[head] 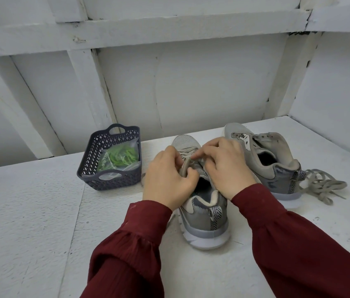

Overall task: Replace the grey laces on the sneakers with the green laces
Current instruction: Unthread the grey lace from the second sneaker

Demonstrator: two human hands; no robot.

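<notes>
**A:** Head view first. Where do the sneakers stand?

**B:** Both are on the white tabletop [30, 211]. The near sneaker [206, 222] is in the middle, with its heel toward the person and its toe pointing away. The far sneaker [277, 164] is just beside it on the right and a little farther back. Eyelets show along its open throat.

**A:** And the grips?

**B:** Both are over the near sneaker's throat. The left grip [167, 179] has its fingers curled round the tongue and the left edge of the opening, grasping the shoe there. The right grip [227, 168] comes in from the other side. Its thumb and forefinger pinch the grey lace [188, 157] threaded across the front eyelets. The fingertips of the two grips nearly meet above the lacing.

**A:** Is there another grey one?

**B:** Yes. A loose grey lace [320, 186] lies in a tangled heap on the tabletop, right behind the far sneaker's heel. I cannot tell whether it touches the shoe.

**A:** And the green laces?

**B:** The green laces [122, 157] are bunched in a clear plastic bag, toward the far end of the dark basket [109, 181]. The basket stands left of the near sneaker, near the left grip but apart from it.

**A:** Anything else?

**B:** Dark red sleeves [139, 244] cover both arms down to the wrists. A white wall [191, 82] with painted battens rises behind the tabletop.
</notes>
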